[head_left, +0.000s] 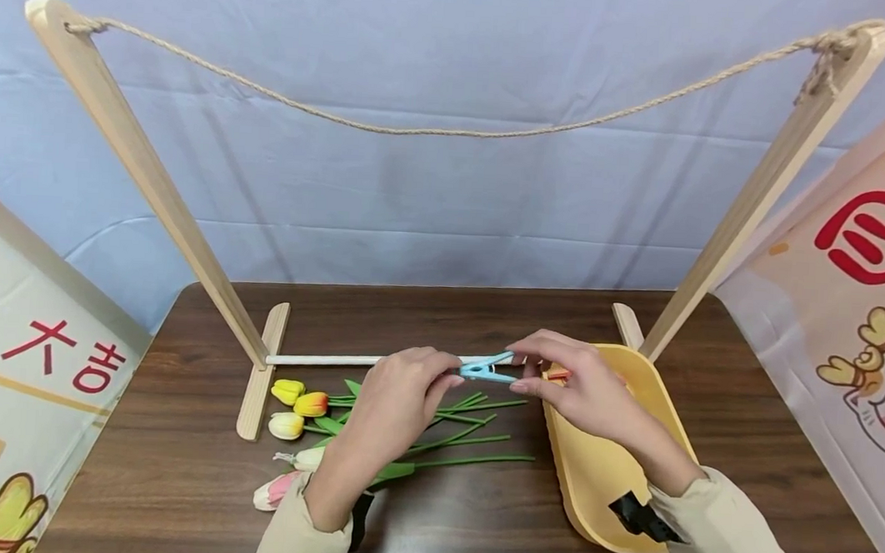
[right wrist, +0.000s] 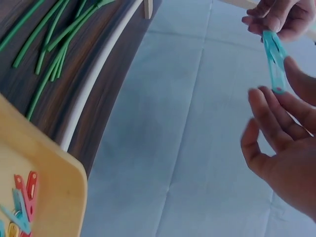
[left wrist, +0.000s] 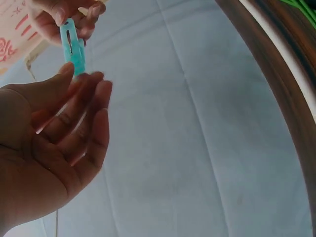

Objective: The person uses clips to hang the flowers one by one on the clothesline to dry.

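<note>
A light blue clothespin is held in the air between both hands, above the table. My left hand pinches its nose end between thumb and fingertips. On the other side, my right hand has thumb and finger on the two spread handles. In the right wrist view the clothespin spans from one hand to the other. Artificial tulips in yellow, white and pink lie under my left forearm, which hides part of their leaves and stems. Below my right hand stands a yellow basket.
Red, blue and yellow clothespins lie in the basket. A wooden stand rises on both sides, with its left post and right post joined by a sagging rope above and a white rod low down.
</note>
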A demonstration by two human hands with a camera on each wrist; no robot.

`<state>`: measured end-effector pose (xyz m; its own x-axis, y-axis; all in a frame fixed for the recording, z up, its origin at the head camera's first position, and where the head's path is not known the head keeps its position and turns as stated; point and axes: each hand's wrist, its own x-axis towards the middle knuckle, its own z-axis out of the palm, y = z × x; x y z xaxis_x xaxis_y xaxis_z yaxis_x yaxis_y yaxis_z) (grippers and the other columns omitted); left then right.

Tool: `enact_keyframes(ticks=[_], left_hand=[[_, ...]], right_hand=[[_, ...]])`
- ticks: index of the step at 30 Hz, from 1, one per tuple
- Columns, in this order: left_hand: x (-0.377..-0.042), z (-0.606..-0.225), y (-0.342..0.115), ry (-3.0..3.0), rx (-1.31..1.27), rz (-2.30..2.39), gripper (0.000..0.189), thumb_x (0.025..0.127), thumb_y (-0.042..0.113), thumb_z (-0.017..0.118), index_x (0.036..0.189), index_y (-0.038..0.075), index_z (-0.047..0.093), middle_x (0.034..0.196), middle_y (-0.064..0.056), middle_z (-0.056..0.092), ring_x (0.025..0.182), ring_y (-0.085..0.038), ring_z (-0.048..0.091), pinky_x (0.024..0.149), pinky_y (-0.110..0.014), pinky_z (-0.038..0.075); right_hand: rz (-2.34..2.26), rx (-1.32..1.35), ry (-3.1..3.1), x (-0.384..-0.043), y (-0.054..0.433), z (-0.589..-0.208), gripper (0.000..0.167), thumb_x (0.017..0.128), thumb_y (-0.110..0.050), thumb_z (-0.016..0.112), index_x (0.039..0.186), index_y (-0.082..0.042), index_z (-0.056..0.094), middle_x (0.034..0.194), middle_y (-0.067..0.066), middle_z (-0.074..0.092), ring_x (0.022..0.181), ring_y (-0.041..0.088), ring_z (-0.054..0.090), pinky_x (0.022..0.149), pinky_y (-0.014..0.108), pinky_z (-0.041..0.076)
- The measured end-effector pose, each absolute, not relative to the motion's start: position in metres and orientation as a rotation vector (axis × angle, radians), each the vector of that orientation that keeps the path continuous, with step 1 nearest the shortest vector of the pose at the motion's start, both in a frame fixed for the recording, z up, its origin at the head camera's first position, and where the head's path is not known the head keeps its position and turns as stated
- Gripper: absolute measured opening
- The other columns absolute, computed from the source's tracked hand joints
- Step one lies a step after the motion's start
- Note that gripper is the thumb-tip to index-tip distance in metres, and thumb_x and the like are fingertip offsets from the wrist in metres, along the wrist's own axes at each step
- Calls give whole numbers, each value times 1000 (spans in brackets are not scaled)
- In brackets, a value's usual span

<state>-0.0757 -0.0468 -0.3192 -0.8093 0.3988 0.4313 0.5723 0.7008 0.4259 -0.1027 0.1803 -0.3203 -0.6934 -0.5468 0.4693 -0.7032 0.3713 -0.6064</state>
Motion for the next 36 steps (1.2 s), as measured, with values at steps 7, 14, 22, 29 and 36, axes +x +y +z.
enact_keyframes(ticks=[7,14,22,29,36], left_hand=[[-76,-348,-40,-2786,-673,-722,8,80,15,70,86,10,69,80,-1,66,70,-17,62,59,-30,49],[-73,-397,-32,-3003,-653,-537,30,70,0,68,54,16,48,53,4,48,50,-14,51,41,-28,38],[-67,-427,-29,-3099,-558,-364,35,70,-4,60,47,14,41,53,-3,53,51,-21,55,40,-35,42],[-67,-434,-28,-3126,-547,-284,19,73,-1,62,58,11,61,65,-8,61,59,-25,59,46,-38,47],[-68,-413,-33,-3049,-583,-365,43,71,-7,57,47,17,31,49,0,46,46,-18,51,36,-31,36]], right_hand=[[1131,922,-2423,-105,195,-326,25,68,8,74,88,-5,66,74,-4,56,66,6,50,53,19,41],[983,802,-2538,-105,210,-334,18,69,3,74,81,-7,65,67,-11,50,57,3,44,46,19,35],[938,777,-2569,-106,219,-342,17,69,2,74,83,-5,66,66,-11,50,54,2,44,46,19,33],[939,786,-2555,-106,219,-339,16,69,2,75,81,-5,66,67,-11,50,56,2,41,46,18,32],[966,816,-2518,-107,225,-341,18,67,5,75,80,-3,66,68,-9,50,58,3,43,48,17,34]])
